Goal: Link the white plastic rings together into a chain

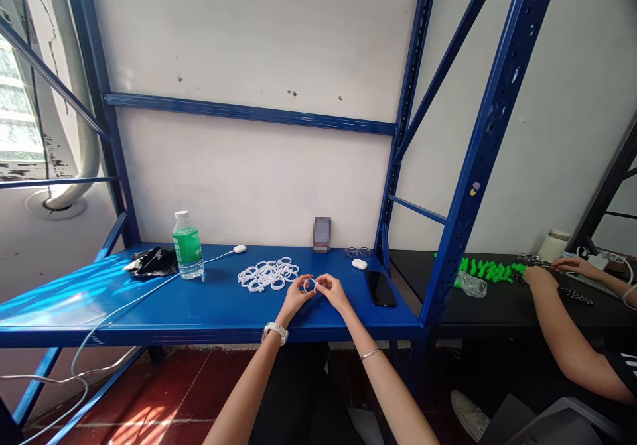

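Between my two hands, just above the blue shelf's front half, is a small white ring (309,285). My left hand (297,294) pinches its left side, a white watch on that wrist. From the right, my right hand (331,288) has thumb and fingertips closed on the ring's other edge; a thin bracelet circles that wrist. Just behind and left of my hands lies a loose pile of similar white rings (263,275). Fingers partly cover the ring, so its finer details cannot be made out.
On the blue shelf (213,309) stand a water bottle (188,246) and black plastic bag (154,261). A white cable (134,304) crosses the left. A phone (381,289), white case (359,264) and glasses (358,252) lie right. A co-worker's hands work beside green pieces (490,270).
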A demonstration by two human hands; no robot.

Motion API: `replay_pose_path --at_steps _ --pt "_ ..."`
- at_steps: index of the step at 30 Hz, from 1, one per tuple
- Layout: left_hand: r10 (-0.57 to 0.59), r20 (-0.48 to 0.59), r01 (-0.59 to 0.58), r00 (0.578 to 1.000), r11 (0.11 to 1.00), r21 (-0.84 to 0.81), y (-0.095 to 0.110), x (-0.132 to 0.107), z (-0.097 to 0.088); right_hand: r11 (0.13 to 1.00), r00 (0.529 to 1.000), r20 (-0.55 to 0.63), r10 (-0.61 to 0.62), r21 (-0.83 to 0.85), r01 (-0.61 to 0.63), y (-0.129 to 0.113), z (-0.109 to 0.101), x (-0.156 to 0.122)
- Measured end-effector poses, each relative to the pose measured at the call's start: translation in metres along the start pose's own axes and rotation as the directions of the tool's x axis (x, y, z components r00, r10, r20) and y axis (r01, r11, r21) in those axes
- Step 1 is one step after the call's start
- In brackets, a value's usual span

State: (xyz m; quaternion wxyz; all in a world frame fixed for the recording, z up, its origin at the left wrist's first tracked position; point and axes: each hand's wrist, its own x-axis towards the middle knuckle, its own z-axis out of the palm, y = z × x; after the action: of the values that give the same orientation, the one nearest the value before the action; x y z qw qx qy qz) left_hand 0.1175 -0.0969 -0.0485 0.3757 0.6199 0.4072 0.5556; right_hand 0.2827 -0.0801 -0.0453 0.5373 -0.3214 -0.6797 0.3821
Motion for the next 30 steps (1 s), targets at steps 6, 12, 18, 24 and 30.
replay_pose_path --at_steps 6,12,18,24,30 --pt "0.021 -0.006 -0.021 1.000 0.999 0.049 -0.004 0.002 0.000 0.999 0.999 -0.032 -0.010 -0.041 0.008 0.003 0.000 0.001" --pt "0.029 0.010 -0.029 1.000 0.997 0.071 -0.003 0.001 -0.001 1.000 0.999 -0.033 0.012 -0.018 -0.012 0.003 0.002 0.001" --pt "0.034 0.054 -0.036 0.998 0.999 0.037 -0.009 0.002 -0.002 1.000 0.999 -0.039 -0.006 -0.021 0.005 -0.001 0.002 -0.001" --pt "0.032 0.053 -0.035 0.998 0.999 0.040 -0.015 0.004 -0.002 0.999 0.999 -0.050 -0.014 -0.030 0.012 -0.002 0.002 -0.001" --pt "0.031 0.072 -0.034 0.997 0.998 0.044 -0.015 0.004 -0.002 1.000 0.999 -0.054 -0.006 -0.013 0.005 0.001 0.001 0.000"
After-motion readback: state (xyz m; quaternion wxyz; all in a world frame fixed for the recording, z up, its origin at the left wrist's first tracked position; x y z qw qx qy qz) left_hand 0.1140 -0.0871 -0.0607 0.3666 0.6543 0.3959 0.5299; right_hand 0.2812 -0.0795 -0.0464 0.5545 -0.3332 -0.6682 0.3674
